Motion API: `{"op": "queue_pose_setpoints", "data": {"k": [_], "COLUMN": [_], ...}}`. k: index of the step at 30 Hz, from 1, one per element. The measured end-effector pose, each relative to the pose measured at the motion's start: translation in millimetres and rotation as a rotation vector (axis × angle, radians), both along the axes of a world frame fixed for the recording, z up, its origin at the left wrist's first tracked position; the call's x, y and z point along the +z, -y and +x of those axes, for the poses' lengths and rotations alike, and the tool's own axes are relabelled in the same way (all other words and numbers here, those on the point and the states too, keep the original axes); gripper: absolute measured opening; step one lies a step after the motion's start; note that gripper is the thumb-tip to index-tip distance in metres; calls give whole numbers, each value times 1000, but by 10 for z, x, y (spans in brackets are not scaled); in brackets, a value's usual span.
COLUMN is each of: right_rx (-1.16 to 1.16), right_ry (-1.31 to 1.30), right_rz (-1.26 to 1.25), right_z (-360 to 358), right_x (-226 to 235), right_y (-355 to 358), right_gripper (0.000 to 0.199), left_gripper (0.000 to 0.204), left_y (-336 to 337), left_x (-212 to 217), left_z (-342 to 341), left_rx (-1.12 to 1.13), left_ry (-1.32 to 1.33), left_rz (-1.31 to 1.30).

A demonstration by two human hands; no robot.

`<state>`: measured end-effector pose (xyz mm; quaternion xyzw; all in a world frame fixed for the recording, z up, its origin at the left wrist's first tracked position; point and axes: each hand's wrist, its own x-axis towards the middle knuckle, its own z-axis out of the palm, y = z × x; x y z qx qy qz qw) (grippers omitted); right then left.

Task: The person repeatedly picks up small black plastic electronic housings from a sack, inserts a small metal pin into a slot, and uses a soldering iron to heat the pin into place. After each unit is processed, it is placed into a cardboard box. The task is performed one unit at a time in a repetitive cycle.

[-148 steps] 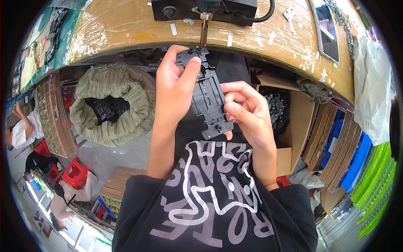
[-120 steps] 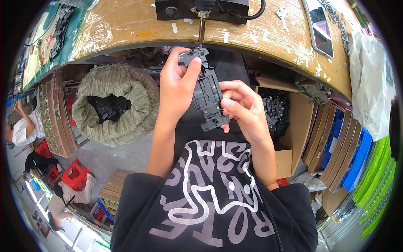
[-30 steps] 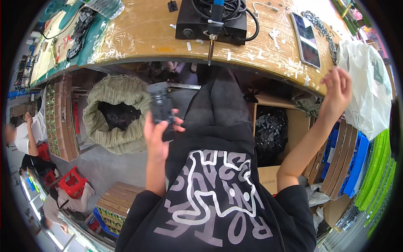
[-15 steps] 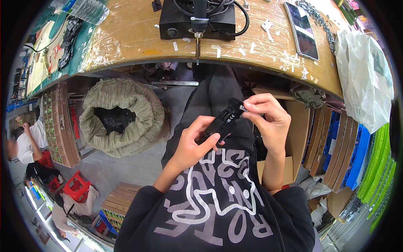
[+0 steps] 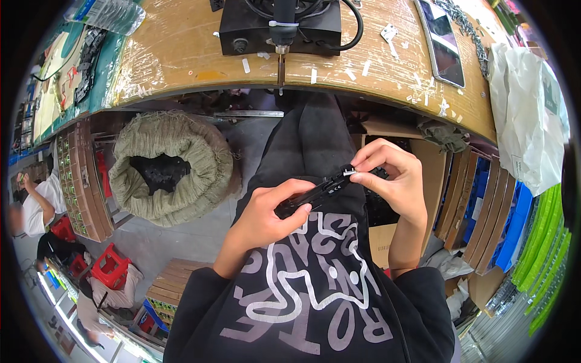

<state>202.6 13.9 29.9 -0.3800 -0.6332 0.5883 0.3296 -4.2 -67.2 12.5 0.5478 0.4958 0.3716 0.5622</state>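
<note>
Above my lap, my left hand point(image 5: 266, 213) is closed around one end of a long black plastic part point(image 5: 324, 192) with small pale markings. The part slants up toward the right. At its far right end, the thumb and fingers of my right hand point(image 5: 398, 180) pinch a small silvery metal piece point(image 5: 349, 173), which touches or nearly touches the black part. My fingers partly hide both things, so how the metal piece sits cannot be made out.
Ahead is a table point(image 5: 187, 57) with a black box point(image 5: 230, 36), an upright tool with a metal tip point(image 5: 281, 75), and a phone point(image 5: 445, 51). A sack point(image 5: 206, 157) of black pieces stands at left, an open carton point(image 5: 431, 199) at right. Other people sit far left.
The black part has tipped flatter, its right end lower than before. My right hand has come down slightly with it, still pinching at that end. The whole view has shifted a little.
</note>
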Motion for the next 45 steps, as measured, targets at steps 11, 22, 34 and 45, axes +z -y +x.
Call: {"op": "queue_pose_setpoints", "data": {"k": [11, 22, 34, 45], "right_rx": [104, -20, -84, -108], "right_ry": [50, 8, -3, 54], "right_rz": [-176, -240, -161, 4], "right_z": [1, -72, -91, -82], "right_x": [-11, -90, -115, -151], "right_y": [-48, 69, 169, 238], "right_gripper": [8, 9, 9, 9], "left_gripper": [23, 23, 23, 23], "left_y": [-78, -89, -75, -17], "left_x": [1, -13, 25, 88], "left_z": [-77, -119, -105, -101], "left_rx": [-51, -51, -42, -69], "left_ry": [-101, -185, -202, -249], "left_rz": [104, 226, 298, 287]}}
